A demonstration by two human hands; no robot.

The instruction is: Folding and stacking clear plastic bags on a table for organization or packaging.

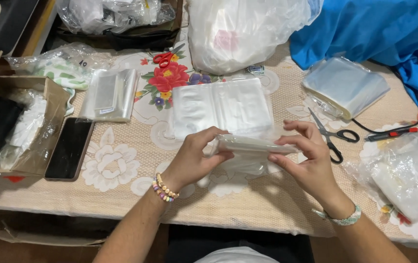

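Floral cloth covers the table under my hands, with a blue fabric heap beyond my right and a cardboard box out past my left. Just ahead of my hands lies a flat stack of clear bags, black scissors beside my right. My left hand and right hand are both clamped on the ends of a small clear pouch, held level above the table; squaring it looks underway.

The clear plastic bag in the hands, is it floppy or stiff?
Probably floppy: the thin clear plastic bag sags below where the left hand and right hand pinch it. It looks light, since fingertips alone hold it. Its glossy film may be slippery.
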